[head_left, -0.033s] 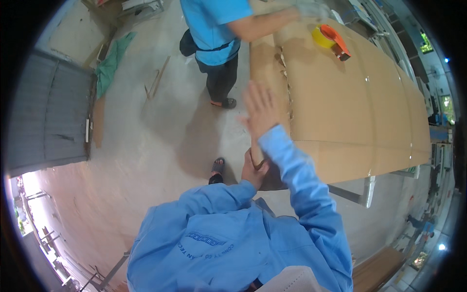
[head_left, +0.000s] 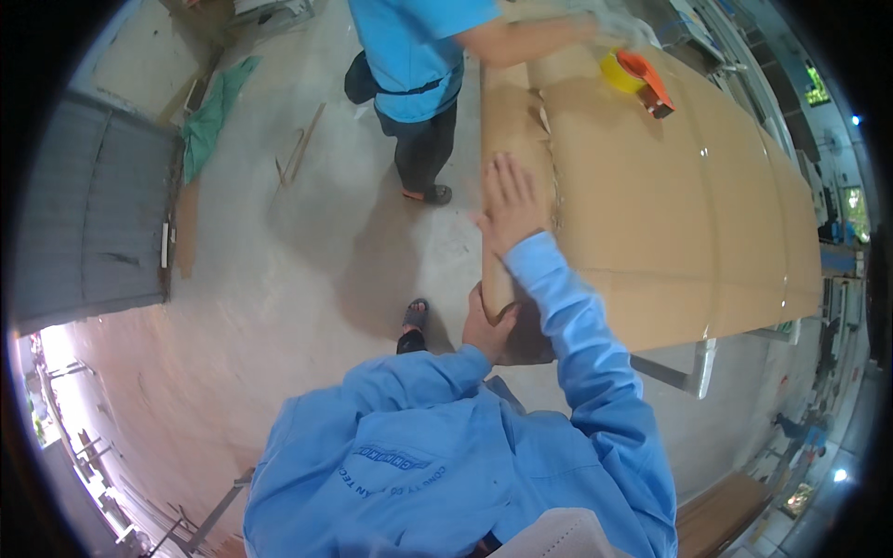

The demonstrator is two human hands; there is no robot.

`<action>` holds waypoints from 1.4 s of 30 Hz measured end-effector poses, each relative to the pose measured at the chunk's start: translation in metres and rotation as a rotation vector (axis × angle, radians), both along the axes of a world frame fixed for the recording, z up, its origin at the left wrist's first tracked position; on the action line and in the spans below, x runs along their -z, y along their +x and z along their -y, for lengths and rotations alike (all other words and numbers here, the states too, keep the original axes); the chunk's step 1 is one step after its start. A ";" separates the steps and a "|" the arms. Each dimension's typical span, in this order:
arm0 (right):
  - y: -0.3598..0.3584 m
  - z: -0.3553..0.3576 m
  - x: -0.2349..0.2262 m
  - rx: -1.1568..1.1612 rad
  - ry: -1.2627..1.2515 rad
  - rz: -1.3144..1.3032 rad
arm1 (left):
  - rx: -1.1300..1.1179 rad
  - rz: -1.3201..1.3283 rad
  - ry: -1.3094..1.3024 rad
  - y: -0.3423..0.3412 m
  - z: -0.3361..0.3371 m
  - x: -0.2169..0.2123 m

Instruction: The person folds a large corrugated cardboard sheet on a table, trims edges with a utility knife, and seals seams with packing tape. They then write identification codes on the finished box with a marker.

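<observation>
Right hand (head_left: 512, 205): is lying flatter and sharper now, having shifted slightly rightward from its blurred place at the left edge; its fingers are spreading, palm down, on the strip, gripping nothing.
Co-worker's hand (head_left: 621, 30): is also sitting a little further right than before, gloved and blurring at the far end; cannot tell what its fingers are doing.
Left hand (head_left: 486, 327): is pinching the near left corner, thumb to the right, fingers to the left; how far they are reaching underneath is not showing.
Cardboard (head_left: 651, 205): is covering the bench (head_left: 702, 372), running from the near corner away past the co-worker (head_left: 414, 60).
Strip (head_left: 510, 121): is running along the left edge, parting from the broad face at a ragged seam (head_left: 556, 200).
Handling: board is looking light for its spread, stiff across the face, softer at folds, probably dry rather than slippery; what is lying inside is not showing, so total weight is staying uncertain.
Weak spot: seam is already tearing, so pulling there is likely risking more rips.
Hold: folded corner is seeming best for curled fingers; a flat palm is suiting the strip.
Tape dispenser (head_left: 642, 82): is resting on the far part of the face, out of both the wearer's hands.
</observation>
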State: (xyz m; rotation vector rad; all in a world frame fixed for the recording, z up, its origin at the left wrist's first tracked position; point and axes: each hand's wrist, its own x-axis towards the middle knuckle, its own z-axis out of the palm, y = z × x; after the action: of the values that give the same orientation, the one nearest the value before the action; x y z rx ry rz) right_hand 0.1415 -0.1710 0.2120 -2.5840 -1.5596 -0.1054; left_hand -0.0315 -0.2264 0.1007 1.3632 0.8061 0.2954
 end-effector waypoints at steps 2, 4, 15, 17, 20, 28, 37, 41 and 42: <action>0.020 0.015 0.034 0.034 0.080 0.008 | 0.005 0.015 0.060 0.000 0.000 -0.009; 0.032 0.025 0.059 0.058 0.036 0.011 | 0.005 0.014 0.133 0.000 -0.003 -0.022; 0.045 0.081 0.020 -0.067 -0.149 0.056 | -0.036 0.118 0.158 0.003 0.000 -0.017; 0.055 0.092 0.029 -0.161 -0.007 0.029 | -0.096 0.235 0.094 0.005 0.002 -0.010; 0.067 0.106 0.059 -0.208 0.137 -0.029 | -0.160 0.203 -0.068 0.004 0.003 -0.002; 0.071 0.100 0.051 -0.206 0.077 -0.165 | -0.092 0.054 -0.315 -0.022 0.019 -0.014; 0.145 0.200 0.030 -0.421 0.125 -0.217 | -0.091 0.051 -0.318 -0.023 0.013 -0.030; 0.117 0.173 0.057 -0.491 0.150 -0.136 | 0.049 0.155 0.110 -0.023 0.014 -0.022; 0.112 0.165 0.059 -0.490 0.078 -0.155 | 0.055 0.112 0.101 -0.025 0.016 -0.021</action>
State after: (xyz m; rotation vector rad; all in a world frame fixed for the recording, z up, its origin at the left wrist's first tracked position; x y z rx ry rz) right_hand 0.2539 -0.3357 0.1533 -2.0248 -2.0206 0.0769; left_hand -0.0563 -0.2426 0.1214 1.4478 0.6669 0.3708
